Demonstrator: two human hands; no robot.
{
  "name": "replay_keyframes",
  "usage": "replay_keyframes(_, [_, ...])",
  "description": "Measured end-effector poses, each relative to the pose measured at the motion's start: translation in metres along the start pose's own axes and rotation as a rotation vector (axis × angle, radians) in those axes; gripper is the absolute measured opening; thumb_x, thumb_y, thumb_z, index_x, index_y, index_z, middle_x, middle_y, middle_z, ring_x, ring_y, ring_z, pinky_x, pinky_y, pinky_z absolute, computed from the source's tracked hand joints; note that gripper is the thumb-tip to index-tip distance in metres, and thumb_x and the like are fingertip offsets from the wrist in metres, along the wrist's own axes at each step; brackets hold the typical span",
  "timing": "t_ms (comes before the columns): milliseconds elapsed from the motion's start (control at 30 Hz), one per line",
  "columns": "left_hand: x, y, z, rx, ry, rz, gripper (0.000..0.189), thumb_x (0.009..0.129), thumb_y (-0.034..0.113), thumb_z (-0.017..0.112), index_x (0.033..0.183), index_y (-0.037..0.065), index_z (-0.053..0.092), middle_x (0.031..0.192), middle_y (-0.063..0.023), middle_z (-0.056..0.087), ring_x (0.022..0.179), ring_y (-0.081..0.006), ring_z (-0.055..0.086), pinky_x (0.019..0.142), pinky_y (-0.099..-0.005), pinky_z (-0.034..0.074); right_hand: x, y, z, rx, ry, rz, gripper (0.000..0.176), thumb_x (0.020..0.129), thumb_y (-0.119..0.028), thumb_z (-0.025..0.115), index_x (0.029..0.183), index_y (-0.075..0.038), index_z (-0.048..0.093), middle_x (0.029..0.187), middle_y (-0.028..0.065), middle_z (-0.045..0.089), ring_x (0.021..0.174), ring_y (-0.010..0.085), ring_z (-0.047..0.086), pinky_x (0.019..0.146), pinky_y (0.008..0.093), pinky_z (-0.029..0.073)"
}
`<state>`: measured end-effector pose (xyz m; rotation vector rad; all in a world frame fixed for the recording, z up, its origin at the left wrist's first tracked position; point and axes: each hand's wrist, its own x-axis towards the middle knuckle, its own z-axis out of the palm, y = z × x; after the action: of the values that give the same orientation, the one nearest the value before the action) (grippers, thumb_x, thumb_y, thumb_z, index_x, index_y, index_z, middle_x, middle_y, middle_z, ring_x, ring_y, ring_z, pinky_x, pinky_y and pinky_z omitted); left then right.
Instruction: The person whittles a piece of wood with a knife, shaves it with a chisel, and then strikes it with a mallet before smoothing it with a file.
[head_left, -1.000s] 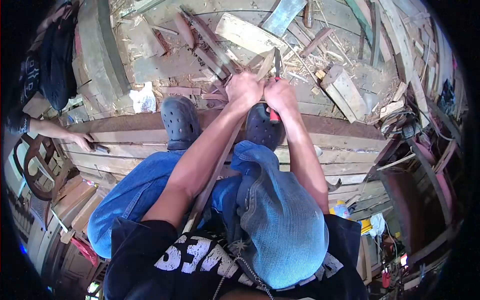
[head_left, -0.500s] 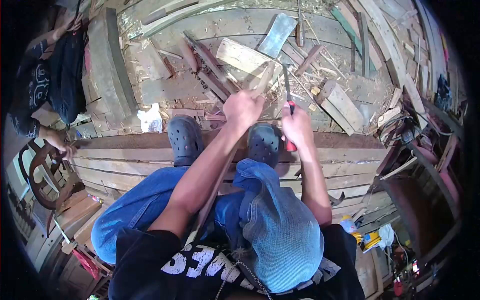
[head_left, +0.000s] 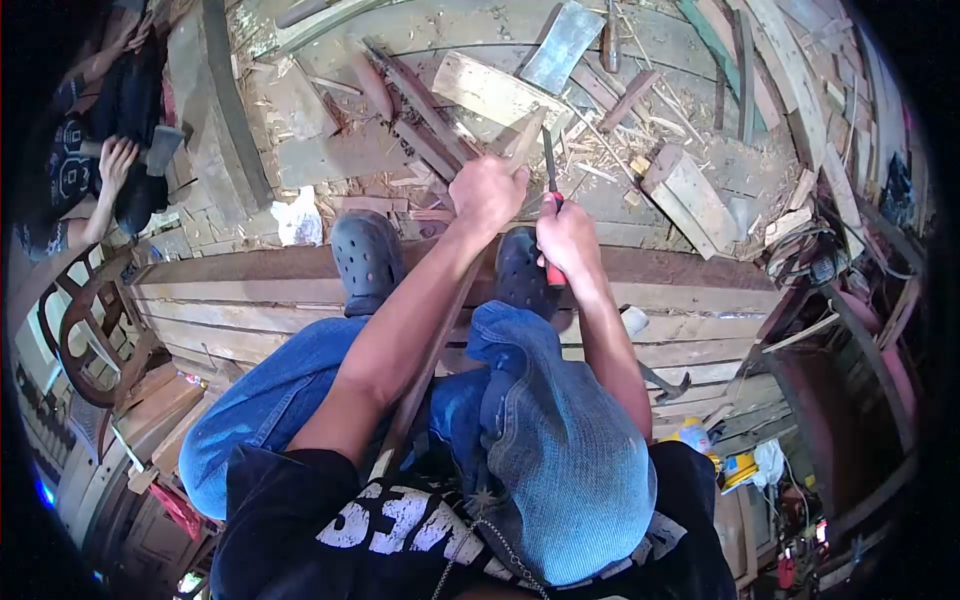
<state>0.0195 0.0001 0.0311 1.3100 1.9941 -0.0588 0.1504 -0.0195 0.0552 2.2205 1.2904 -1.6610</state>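
My left hand is wrapped around a long wooden strip. The strip slants up from near my chest, under my left forearm, and its pale end sticks out past my knuckles. My right hand grips the red and black handle of a file. Its dark, narrow blade points away from me, right beside the strip's end. Beyond both hands lies a pale wooden block, and a flat grey metal plate rests against its far side.
Wood shavings and offcuts litter the plank floor. A short timber block lies to the right. Near my right knee is a hammer head. At the left, a co-worker's hand holds a tool with a broad head. My clogs rest by a beam.
My right hand has shifted left with the file, bringing the blade closer to the strip. My left hand stays nearly in place. The co-worker's hand now shows the broad-headed tool raised.
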Motion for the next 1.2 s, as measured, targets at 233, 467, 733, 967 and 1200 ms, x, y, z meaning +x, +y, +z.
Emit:
replay_keyframes(233, [0.000,0.009,-0.009,0.028,-0.055,-0.072,0.036,0.079,0.038,0.066,0.089,0.004,0.072,0.080,-0.0210,0.068,0.080,-0.0360,0.068,0.075,-0.0439,0.055,-0.001,-0.017,-0.008,0.094,-0.041,0.063,0.050,0.096,-0.030,0.041,0.084,0.013,0.060,0.064,0.0255,0.063,0.053,0.0326,0.066,0.058,0.0433,0.054])
replay_keyframes(467, [-0.001,0.013,-0.015,0.039,-0.089,-0.064,0.039,0.078,0.041,0.069,0.090,0.004,0.072,0.081,-0.0229,0.068,0.082,-0.0367,0.068,0.077,-0.0445,0.054,0.015,-0.023,-0.010,0.043,-0.072,0.067,0.048,0.096,-0.028,0.041,0.078,0.012,0.062,0.064,0.0264,0.063,0.055,0.0343,0.066,0.061,0.0434,0.054])
replay_keyframes(733, [0.004,0.003,-0.002,0.059,-0.072,-0.069,0.031,0.080,0.038,0.068,0.094,0.010,0.073,0.083,-0.0214,0.068,0.083,-0.0369,0.068,0.077,-0.0447,0.054,0.024,-0.038,-0.010,0.097,-0.075,0.095,0.041,0.090,-0.026,0.049,0.077,0.010,0.065,0.061,0.0210,0.064,0.052,0.0271,0.067,0.052,0.0378,0.053])
replay_keyframes(967, [0.002,0.001,-0.002,0.059,-0.079,-0.054,0.029,0.081,0.037,0.065,0.100,0.017,0.073,0.083,-0.0203,0.069,0.083,-0.0358,0.068,0.077,-0.0452,0.054,0.027,-0.022,0.008,0.062,0.023,0.040,0.047,0.092,-0.031,0.048,0.073,0.009,0.065,0.057,0.0206,0.062,0.056,0.0303,0.067,0.060,0.0407,0.054])
replay_keyframes(1200, [-0.007,0.010,-0.018,0.022,-0.066,-0.050,0.030,0.082,0.035,0.062,0.091,0.009,0.072,0.085,-0.0188,0.069,0.084,-0.0342,0.068,0.079,-0.0436,0.054,0.017,-0.020,0.007,0.009,0.008,0.023,0.051,0.096,-0.030,0.040,0.076,0.011,0.063,0.060,0.0232,0.063,0.059,0.0331,0.067,0.066,0.0434,0.052])
